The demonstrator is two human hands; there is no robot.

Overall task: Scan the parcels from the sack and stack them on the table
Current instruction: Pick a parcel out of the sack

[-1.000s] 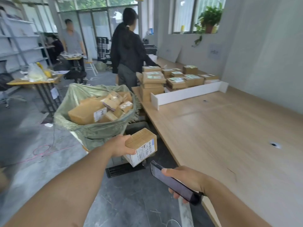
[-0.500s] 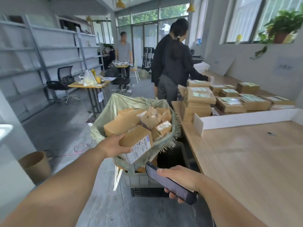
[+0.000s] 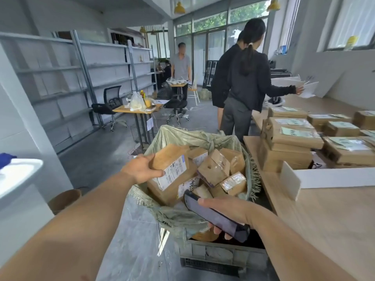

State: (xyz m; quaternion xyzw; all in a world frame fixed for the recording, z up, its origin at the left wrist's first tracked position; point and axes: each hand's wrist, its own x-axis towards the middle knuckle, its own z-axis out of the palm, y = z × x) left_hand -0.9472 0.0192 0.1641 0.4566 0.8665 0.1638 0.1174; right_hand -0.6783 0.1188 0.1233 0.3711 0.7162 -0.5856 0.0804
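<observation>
My left hand (image 3: 142,171) grips a small brown cardboard parcel (image 3: 169,163) with a white label, held over the open green woven sack (image 3: 178,218). The sack is full of several brown parcels (image 3: 215,169). My right hand (image 3: 227,211) holds a dark phone-like scanner (image 3: 215,218), tilted with its top end pointing at the sack, just below and right of the held parcel. The wooden table (image 3: 328,220) runs along the right.
Several parcels (image 3: 292,138) are stacked at the table's far part behind a white divider board (image 3: 332,177). A person in black (image 3: 241,82) stands at the table beyond the sack. A grey crate (image 3: 223,254) sits under the sack. Shelves, chairs and a small desk (image 3: 138,110) stand left.
The view has swung left and closer to the sack. My left hand carried the parcel up over the sack's parcels. My right hand still holds the scanner beneath it.
</observation>
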